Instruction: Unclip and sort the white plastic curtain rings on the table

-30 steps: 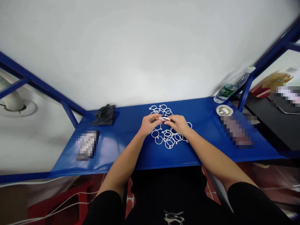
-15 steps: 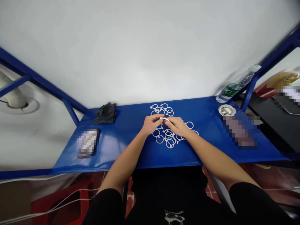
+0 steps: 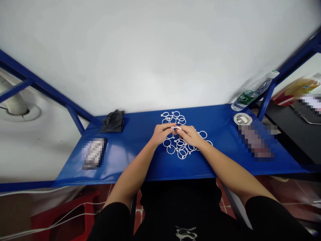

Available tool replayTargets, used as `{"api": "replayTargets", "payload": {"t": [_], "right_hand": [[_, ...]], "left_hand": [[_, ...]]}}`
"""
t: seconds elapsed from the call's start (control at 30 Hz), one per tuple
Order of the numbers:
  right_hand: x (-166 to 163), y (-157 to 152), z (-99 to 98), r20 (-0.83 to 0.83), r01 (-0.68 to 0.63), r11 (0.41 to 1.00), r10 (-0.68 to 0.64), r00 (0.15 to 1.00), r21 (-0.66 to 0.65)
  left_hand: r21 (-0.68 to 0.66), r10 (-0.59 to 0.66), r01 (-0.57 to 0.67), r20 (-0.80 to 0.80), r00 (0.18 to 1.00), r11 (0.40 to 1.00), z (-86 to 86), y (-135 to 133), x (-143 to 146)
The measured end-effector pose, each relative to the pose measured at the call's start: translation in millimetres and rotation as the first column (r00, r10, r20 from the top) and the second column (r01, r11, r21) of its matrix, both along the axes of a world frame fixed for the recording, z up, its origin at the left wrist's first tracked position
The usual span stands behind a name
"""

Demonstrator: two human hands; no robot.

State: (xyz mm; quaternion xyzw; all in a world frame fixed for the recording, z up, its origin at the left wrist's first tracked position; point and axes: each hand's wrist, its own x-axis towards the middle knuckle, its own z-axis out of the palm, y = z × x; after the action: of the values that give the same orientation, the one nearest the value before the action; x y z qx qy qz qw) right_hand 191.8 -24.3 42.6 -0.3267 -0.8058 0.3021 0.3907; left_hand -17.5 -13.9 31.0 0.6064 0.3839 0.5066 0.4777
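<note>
A white plastic ring (image 3: 177, 128) is held between my two hands, just above the blue table (image 3: 140, 167). My left hand (image 3: 162, 133) pinches the ring's left end, where its small tab sits. On the other side, my right hand (image 3: 189, 134) grips it with thumb and fingers, hiding part of the hoop. More white rings with little tabs (image 3: 182, 154) lie loosely overlapped under and in front of my hands. Another group of rings (image 3: 175, 114) rests behind them, towards the wall.
A crumpled black plastic bag (image 3: 112, 121) and a blurred packet (image 3: 94, 153) lie on the left. To the right are a leaning water bottle (image 3: 254, 92), a coiled white cable (image 3: 242, 119) and a blurred flat object (image 3: 255, 142). Blue metal bars (image 3: 75, 118) flank the table.
Both hands stay in nearly the same place on the ring. The ring has tilted very slightly, and the loose rings have not moved.
</note>
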Motion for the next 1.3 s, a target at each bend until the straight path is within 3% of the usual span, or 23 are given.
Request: {"api": "replayTargets", "payload": {"t": [0.23,0.5,0.7,0.87,1.0,1.17,1.23,1.3], "right_hand": [[1.6,2.0,-4.9,-0.046,0.002,0.996,-0.007,0.999,-0.094],[0.6,0.2,-0.5,0.011,0.007,0.998,-0.006,1.0,-0.065],[-2.2,1.7,-4.0,0.101,-0.028,0.999,0.024,0.995,0.04],[-4.4,1.3,-3.5,0.135,-0.053,0.999,0.054,0.989,-0.007],[-1.6,3.4,-1.8,0.119,0.04,0.999,-0.044,0.992,0.033],[6.8,13.1,-9.4,0.223,0.248,0.961,-0.271,0.936,0.126],[9.0,16.1,-12.4,0.276,0.296,0.948,-0.317,0.908,0.113],[10.1,17.6,-13.2,0.292,0.309,0.946,-0.324,0.9,0.099]], "left_hand": [[-0.017,-0.035,0.034,-0.017,0.999,0.999,1.9,-1.7,-1.1],[-0.029,-0.031,0.031,0.004,1.0,0.999,2.3,-1.4,1.2],[0.056,0.044,-0.041,-0.051,0.998,0.998,-3.7,2.7,4.1],[0.112,0.065,-0.06,-0.041,0.997,0.992,-6.3,4.0,4.8],[0.083,0.15,-0.145,-0.056,0.987,0.986,-10.5,5.4,5.9],[0.189,0.239,-0.196,-0.24,0.941,0.962,-16.1,12.5,-3.0],[0.217,0.217,-0.138,-0.398,0.892,0.966,-15.9,14.9,-9.5],[0.243,0.161,-0.014,-0.598,0.785,0.97,-14.6,15.9,-15.2]]}}
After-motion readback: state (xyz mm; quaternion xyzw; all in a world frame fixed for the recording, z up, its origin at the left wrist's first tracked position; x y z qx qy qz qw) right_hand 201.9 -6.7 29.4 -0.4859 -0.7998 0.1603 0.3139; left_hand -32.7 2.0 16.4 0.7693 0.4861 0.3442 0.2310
